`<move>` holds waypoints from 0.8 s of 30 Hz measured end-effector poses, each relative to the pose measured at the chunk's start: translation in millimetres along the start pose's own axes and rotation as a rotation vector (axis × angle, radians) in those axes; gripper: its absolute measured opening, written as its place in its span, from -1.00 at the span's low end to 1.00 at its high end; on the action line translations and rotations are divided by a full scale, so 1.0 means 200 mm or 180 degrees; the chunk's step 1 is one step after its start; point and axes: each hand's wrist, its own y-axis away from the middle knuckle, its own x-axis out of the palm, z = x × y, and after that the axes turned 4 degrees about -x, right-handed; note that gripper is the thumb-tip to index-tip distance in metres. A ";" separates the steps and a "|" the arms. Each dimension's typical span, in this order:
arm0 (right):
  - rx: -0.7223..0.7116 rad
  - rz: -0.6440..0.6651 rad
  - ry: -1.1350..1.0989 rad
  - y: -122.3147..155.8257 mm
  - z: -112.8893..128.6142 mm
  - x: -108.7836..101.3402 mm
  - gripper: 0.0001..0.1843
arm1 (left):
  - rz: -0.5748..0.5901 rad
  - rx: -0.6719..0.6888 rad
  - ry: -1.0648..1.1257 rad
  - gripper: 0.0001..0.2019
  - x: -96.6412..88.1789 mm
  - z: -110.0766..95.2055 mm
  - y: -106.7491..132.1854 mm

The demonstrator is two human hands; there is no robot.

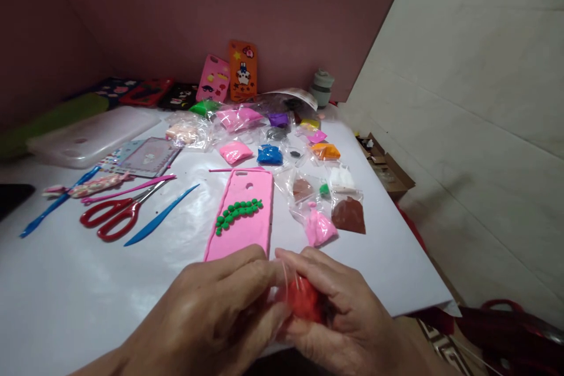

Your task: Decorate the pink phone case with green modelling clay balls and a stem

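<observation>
Between my two hands is a clear plastic bag of red modelling clay (305,298), close to the table's front edge. My left hand (224,299) pinches the open-looking side of the bag, its fingertips partly hidden. Around the clay-filled part my right hand (339,305) is closed. Just beyond them lies a pink clay-covered phone case (251,235), with a curved double row of green clay balls (238,212) on it. Its lower end is hidden behind my left hand. A bag of pink clay (320,228) rests to its right.
Red-handled scissors (112,217) and a blue modelling knife (163,214) lie left. Several clay bags, including blue (269,154) and brown (349,214), spread behind and right. Decorated cases (243,70) lean on the back wall near a grey-green cup (322,88). The table edge (409,229) runs along the right.
</observation>
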 end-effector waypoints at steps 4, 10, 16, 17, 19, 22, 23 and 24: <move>0.0019 0.0107 -0.0100 0.00 0.00 0.00 -0.88 | 0.0055 0.0166 0.0029 -0.77 0.01 0.00 0.00; -0.0104 0.0172 -0.0175 0.02 -0.03 -0.01 -0.65 | 0.0221 -0.0312 0.0195 -0.80 0.03 0.02 0.04; 0.0043 -0.0099 -0.0048 0.03 -0.01 -0.01 -0.66 | 0.0119 -0.0234 0.0150 -0.76 0.00 0.01 0.02; 0.0040 -0.0087 -0.0032 0.03 -0.01 -0.01 -0.66 | 0.0113 -0.0187 0.0112 -0.75 0.00 0.01 0.02; 0.0019 -0.0076 0.0020 0.03 0.00 -0.01 -0.73 | 0.0119 -0.0046 0.0004 -0.74 0.00 0.01 0.01; -0.0011 0.0041 0.0079 0.02 0.00 -0.01 -0.82 | -0.0084 0.0257 -0.0215 -0.75 0.01 0.01 0.02; -0.0046 0.0092 0.0082 0.01 0.00 -0.01 -0.84 | -0.0176 0.0340 -0.0289 -0.74 0.02 0.02 0.02; -0.0059 0.0161 0.0077 0.01 0.01 -0.01 -0.85 | -0.0244 0.0393 -0.0338 -0.74 0.03 0.02 0.03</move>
